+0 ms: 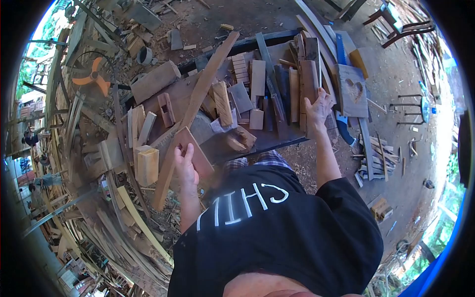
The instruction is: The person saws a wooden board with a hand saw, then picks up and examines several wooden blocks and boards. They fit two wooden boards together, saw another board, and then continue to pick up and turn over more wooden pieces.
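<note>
The board [196,149], flat and brown, is in the left hand [186,167], tilted over the near left part of the tabletop [271,140]. That hand is partly closed, thumb and fingers on the board's edge and face. The right hand [319,107] is partly open at the right end of the tabletop, its thumb spread over a wide brown piece [308,81] and its fingers together by the piece's right edge; whether it grips the piece I cannot tell. A long plank [199,99] slants across the left of the tabletop, passing behind the board in this view. Between the hands lie a rough block [223,104], a grey block [240,97] and narrow upright-running strips [270,81]. Just right of the right hand is a panel [352,91] with a heart shape.
</note>
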`<state>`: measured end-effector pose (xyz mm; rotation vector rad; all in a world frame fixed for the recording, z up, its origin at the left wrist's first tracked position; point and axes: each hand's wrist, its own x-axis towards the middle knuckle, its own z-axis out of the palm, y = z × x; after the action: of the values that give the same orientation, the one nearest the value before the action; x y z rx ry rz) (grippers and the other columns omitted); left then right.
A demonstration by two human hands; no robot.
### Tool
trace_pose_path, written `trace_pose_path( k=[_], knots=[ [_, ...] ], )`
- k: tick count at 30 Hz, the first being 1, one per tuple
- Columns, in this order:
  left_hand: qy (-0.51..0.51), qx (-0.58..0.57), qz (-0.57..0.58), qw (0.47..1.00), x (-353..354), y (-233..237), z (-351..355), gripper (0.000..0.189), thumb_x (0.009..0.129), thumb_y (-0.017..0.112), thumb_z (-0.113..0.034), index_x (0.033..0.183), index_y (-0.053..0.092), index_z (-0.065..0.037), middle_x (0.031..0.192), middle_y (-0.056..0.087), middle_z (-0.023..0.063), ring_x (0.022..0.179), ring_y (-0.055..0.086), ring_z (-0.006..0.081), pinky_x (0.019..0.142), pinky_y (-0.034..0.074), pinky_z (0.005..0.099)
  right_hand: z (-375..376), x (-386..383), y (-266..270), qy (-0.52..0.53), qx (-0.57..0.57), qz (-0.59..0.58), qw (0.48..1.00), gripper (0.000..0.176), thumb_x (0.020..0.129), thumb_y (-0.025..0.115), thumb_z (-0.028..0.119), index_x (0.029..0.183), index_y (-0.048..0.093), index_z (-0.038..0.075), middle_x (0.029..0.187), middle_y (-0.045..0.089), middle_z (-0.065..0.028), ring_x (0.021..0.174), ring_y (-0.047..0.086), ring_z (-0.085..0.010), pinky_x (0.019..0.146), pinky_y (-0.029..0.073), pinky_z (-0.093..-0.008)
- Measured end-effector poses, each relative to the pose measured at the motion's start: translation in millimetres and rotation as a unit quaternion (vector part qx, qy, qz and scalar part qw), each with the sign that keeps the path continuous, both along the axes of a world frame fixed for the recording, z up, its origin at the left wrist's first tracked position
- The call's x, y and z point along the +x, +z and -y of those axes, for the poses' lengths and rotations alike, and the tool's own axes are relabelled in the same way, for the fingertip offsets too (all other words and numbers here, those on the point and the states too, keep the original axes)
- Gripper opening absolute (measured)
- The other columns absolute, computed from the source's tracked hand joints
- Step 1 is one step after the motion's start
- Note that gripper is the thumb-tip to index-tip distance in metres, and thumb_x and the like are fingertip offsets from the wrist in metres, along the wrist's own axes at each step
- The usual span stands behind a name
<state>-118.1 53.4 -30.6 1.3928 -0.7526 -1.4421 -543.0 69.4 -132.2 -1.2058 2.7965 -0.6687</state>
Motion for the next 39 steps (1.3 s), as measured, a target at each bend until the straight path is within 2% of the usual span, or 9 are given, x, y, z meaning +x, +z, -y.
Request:
trace_pose_path(
  k=[6, 9, 16, 23, 28, 33, 35, 38, 39],
  knots=[
    [0.020, 0.016, 0.002, 1.000, 4.5, -3.7, -7.1, 0.044, 0.089, 0.065, -0.010, 0.127, 0.044, 0.000, 0.121, 0.055, 0.0097, 0.109, 0.052, 0.0163, 0.096, 0.041, 0.0311, -9.7, 46.9, 24.9, 0.149, -0.186, 0.047, 0.970, 0.028, 0.078, 0.069, 0.007, 0.104, 0.058, 0.006, 0.096, 0.053, -0.0158, 0.092, 0.053, -0.0326, 0.078, 0.044, -0.0425],
    [0.026, 0.018, 0.006, 0.999, 7.1, -4.5, -10.4, 0.045, 0.089, 0.065, -0.008, 0.128, 0.044, 0.001, 0.122, 0.054, 0.0096, 0.110, 0.051, 0.0163, 0.097, 0.040, 0.0311, -14.0, 89.9, 23.1, 0.262, -0.120, 0.191, 0.938, 0.018, 0.078, 0.066, 0.003, 0.095, 0.058, 0.003, 0.082, 0.056, -0.0149, 0.077, 0.057, -0.0322, 0.069, 0.047, -0.0391],
    [0.053, 0.032, -0.005, 0.998, 19.0, -3.8, -19.6, 0.046, 0.088, 0.064, -0.007, 0.129, 0.044, 0.000, 0.122, 0.053, 0.0081, 0.110, 0.051, 0.0155, 0.095, 0.041, 0.0301, 24.1, 176.3, 24.5, 0.271, 0.054, 0.393, 0.877, 0.046, 0.085, 0.067, 0.030, 0.114, 0.048, 0.001, 0.089, 0.058, -0.0207, 0.088, 0.060, -0.0352, 0.076, 0.049, -0.0431],
    [0.075, 0.035, -0.019, 0.996, 41.5, -19.9, -38.1, 0.046, 0.088, 0.064, -0.006, 0.129, 0.045, -0.001, 0.122, 0.053, 0.0080, 0.109, 0.052, 0.0163, 0.094, 0.042, 0.0308, 83.0, 224.5, 6.8, 0.267, 0.109, 0.216, 0.933, 0.076, 0.074, 0.071, 0.056, 0.117, 0.044, 0.000, 0.108, 0.054, -0.0219, 0.106, 0.053, -0.0397, 0.088, 0.045, -0.0457],
    [0.097, 0.037, -0.015, 0.994, 50.9, -24.1, -46.4, 0.041, 0.088, 0.064, -0.010, 0.126, 0.048, -0.005, 0.116, 0.056, 0.0046, 0.105, 0.054, 0.0149, 0.091, 0.043, 0.0297, 89.2, 209.1, -16.5, 0.217, 0.081, 0.235, 0.944, 0.046, 0.071, 0.072, 0.035, 0.095, 0.057, -0.001, 0.097, 0.061, -0.0219, 0.095, 0.059, -0.0360, 0.083, 0.047, -0.0421],
    [0.122, 0.036, -0.014, 0.992, 59.0, -23.5, -48.2, 0.042, 0.088, 0.065, -0.010, 0.126, 0.049, -0.004, 0.117, 0.055, 0.0050, 0.106, 0.053, 0.0151, 0.092, 0.042, 0.0300, 63.0, 165.4, -16.6, 0.250, 0.047, 0.168, 0.953, 0.048, 0.075, 0.072, 0.033, 0.104, 0.059, -0.003, 0.096, 0.064, -0.0229, 0.089, 0.061, -0.0388, 0.080, 0.049, -0.0430],
    [0.127, 0.033, -0.015, 0.991, 61.1, -24.4, -49.5, 0.042, 0.088, 0.065, -0.010, 0.125, 0.049, -0.003, 0.118, 0.055, 0.0054, 0.106, 0.053, 0.0153, 0.092, 0.042, 0.0301, 52.8, 150.2, -15.6, 0.274, 0.034, 0.130, 0.952, 0.043, 0.081, 0.069, 0.033, 0.104, 0.059, -0.003, 0.093, 0.064, -0.0183, 0.085, 0.063, -0.0304, 0.073, 0.051, -0.0390],
    [0.127, 0.037, -0.013, 0.991, 62.9, -28.2, -49.8, 0.042, 0.088, 0.065, -0.010, 0.125, 0.049, -0.002, 0.118, 0.056, 0.0061, 0.107, 0.053, 0.0155, 0.092, 0.043, 0.0302, 41.0, 137.1, 1.4, 0.183, 0.046, 0.508, 0.840, 0.041, 0.091, 0.061, 0.036, 0.109, 0.059, 0.000, 0.092, 0.061, -0.0042, 0.085, 0.055, -0.0072, 0.063, 0.049, -0.0258],
    [0.121, 0.038, -0.016, 0.992, 62.6, -28.2, -49.5, 0.042, 0.088, 0.065, -0.011, 0.126, 0.048, -0.003, 0.118, 0.056, 0.0063, 0.106, 0.053, 0.0156, 0.092, 0.043, 0.0303, 36.6, 137.0, 2.6, 0.183, 0.046, 0.508, 0.841, 0.041, 0.091, 0.061, 0.036, 0.109, 0.059, 0.000, 0.092, 0.061, -0.0042, 0.085, 0.055, -0.0072, 0.063, 0.049, -0.0258]
  ],
)
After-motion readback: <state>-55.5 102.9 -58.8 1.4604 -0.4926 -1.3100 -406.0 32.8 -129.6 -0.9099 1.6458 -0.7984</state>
